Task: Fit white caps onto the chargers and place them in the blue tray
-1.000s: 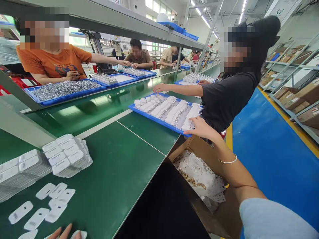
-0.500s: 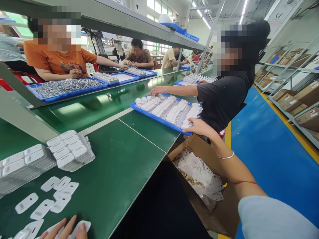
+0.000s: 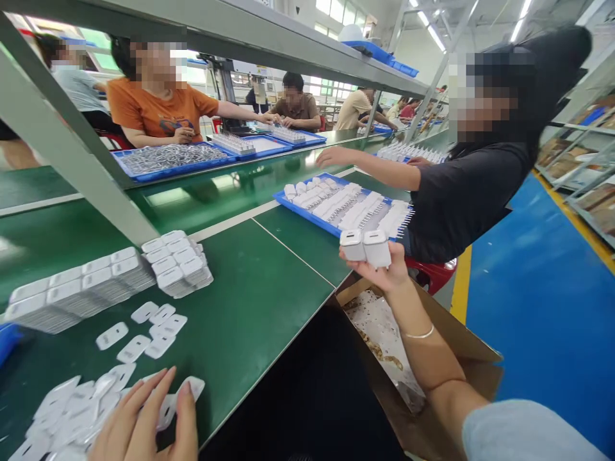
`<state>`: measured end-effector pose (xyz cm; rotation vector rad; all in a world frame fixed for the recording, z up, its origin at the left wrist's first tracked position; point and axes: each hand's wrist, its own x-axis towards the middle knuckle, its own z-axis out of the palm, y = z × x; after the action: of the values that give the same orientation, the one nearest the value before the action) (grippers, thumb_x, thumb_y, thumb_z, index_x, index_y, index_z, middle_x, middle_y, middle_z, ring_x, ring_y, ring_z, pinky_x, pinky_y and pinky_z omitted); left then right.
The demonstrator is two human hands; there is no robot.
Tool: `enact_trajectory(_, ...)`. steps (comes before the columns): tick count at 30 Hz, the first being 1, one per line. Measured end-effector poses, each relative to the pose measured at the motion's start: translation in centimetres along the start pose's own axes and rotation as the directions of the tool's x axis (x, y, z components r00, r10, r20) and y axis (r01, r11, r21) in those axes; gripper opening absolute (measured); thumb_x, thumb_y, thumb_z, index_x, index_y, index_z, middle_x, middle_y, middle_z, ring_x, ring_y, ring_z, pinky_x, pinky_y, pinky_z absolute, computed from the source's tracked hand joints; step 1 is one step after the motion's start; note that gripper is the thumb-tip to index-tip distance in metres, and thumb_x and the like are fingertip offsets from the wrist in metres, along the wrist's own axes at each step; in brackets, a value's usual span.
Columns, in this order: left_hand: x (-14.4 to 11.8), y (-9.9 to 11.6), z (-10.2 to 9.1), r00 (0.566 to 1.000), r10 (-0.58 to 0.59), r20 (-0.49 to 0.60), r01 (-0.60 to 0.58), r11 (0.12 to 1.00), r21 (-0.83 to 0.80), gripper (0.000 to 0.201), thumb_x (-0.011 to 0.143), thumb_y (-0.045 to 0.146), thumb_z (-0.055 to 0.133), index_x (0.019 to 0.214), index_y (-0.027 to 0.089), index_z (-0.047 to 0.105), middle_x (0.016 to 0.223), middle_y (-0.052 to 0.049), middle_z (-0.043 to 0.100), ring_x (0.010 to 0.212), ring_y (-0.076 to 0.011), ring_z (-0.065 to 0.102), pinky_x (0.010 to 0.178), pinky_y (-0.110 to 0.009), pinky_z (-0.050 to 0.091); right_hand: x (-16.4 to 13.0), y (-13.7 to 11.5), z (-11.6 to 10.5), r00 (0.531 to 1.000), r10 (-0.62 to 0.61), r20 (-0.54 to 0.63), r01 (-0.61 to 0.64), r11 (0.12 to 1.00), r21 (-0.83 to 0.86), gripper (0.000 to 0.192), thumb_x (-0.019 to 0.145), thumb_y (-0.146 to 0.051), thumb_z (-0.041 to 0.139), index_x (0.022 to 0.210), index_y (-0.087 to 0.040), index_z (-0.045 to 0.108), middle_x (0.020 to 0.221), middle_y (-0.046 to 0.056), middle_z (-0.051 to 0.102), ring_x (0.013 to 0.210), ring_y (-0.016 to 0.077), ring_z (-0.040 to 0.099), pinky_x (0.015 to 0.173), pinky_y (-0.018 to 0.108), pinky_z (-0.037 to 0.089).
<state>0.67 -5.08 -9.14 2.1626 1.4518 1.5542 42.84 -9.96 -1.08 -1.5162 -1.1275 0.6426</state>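
My right hand [image 3: 390, 274], palm up, holds two white plastic box-shaped pieces [image 3: 377, 251] side by side, each with a dark slot in its top face. It is raised just in front of a blue tray [image 3: 310, 221] with rows of white pieces and metal pins. My left hand [image 3: 144, 419] rests over a heap of loose white slotted plates [image 3: 67, 410], fingers spread and touching some of them. Its palm side is hidden. Beyond the heap lie several single plates [image 3: 133, 349] and neat stacks of plates [image 3: 91, 282].
A co-worker in a dark shirt [image 3: 475, 198] sits at the right, one arm above the tray. Under the table edge stands an open cardboard box [image 3: 456, 326] with white sheeting. Across the green table [image 3: 259, 275], a grey post [image 3: 77, 134] rises near a blue tray of metal parts [image 3: 168, 160].
My right hand has lifted two white pieces from the tray's near corner. The co-worker's hand has risen off the tray. The view has shifted left, showing more of my left hand and the heap.
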Motion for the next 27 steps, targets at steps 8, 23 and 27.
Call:
enact_trajectory(8,-2.4,8.9,-0.6,0.932,-0.328,0.155,0.358,0.768,-0.530,0.051,0.092,0.038,0.067,0.142,0.032,0.061,0.149,-0.003,0.061,0.142,-0.0280,0.054,0.123,-0.039,0.043,-6.7,-0.1,13.1,0.972,-0.228,0.048,0.191,0.898,0.396,0.075,0.077,-0.076,0.066,0.129,-0.023,0.061,0.126,0.015,0.070,0.111,0.0326,0.069,0.090,0.048,0.058)
enact_trajectory(23,-4.7,12.3,-2.5,0.739,-0.581,0.341,0.574,0.278,-0.771,0.065,0.082,0.032,0.083,0.143,0.027,0.058,0.133,-0.011,0.072,0.122,-0.0267,0.071,0.104,-0.033,0.060,-18.0,-2.0,23.6,0.799,-0.598,-0.061,0.601,0.797,0.067,0.083,0.079,-0.018,0.072,0.154,-0.034,0.041,0.130,0.014,0.056,0.121,0.0368,0.055,0.100,0.063,0.051)
enact_trajectory(27,-4.3,11.1,-3.9,0.725,-0.616,0.308,0.561,0.269,-0.783,0.048,0.076,0.026,0.088,0.121,0.021,0.074,0.128,-0.011,0.075,0.121,-0.0279,0.071,0.105,-0.033,0.060,-18.7,-2.6,24.6,0.771,-0.636,0.031,0.628,0.768,0.129,0.086,0.078,-0.011,0.065,0.156,-0.033,0.036,0.136,0.014,0.053,0.127,0.0352,0.054,0.103,0.062,0.051)
